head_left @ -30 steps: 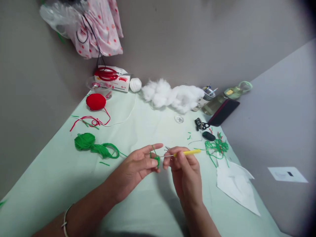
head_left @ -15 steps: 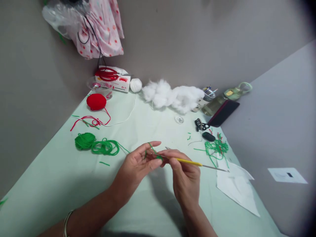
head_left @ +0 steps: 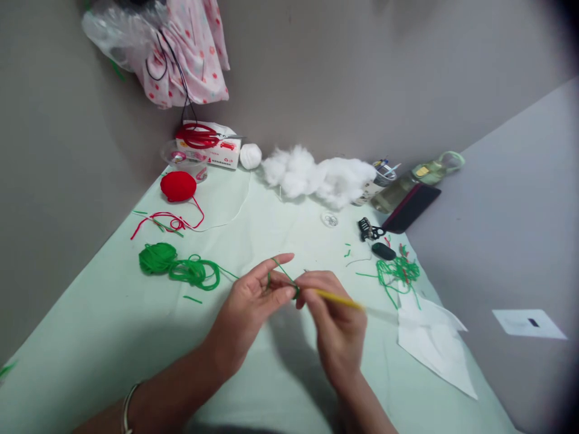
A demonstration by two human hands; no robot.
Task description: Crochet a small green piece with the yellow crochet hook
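My left hand [head_left: 253, 301] pinches a small green crochet piece [head_left: 296, 292] between thumb and fingers, with green yarn running over its raised index finger. In my right hand [head_left: 337, 319] is a yellow-handled crochet hook [head_left: 339, 298], its tip at the green piece and hidden by the fingers. The hook's rear end is blurred by motion. The working yarn leads back to loose green coils [head_left: 194, 272] beside a green yarn ball [head_left: 157, 259] on the left.
On the table [head_left: 271, 374] lie a red yarn ball [head_left: 178, 186], white ball [head_left: 250, 156], white stuffing [head_left: 294, 172], hair clip [head_left: 370, 229], green scraps [head_left: 398, 271] and white paper [head_left: 434, 343]. Red scissors [head_left: 199, 136] rest on a box [head_left: 221, 158]. A phone [head_left: 411, 208] leans against a bottle [head_left: 427, 173].
The hook has shifted slightly, its tip now drawn in at the green piece and no longer showing beyond my right fingers. The yarn from my left index finger now runs straighter to the piece.
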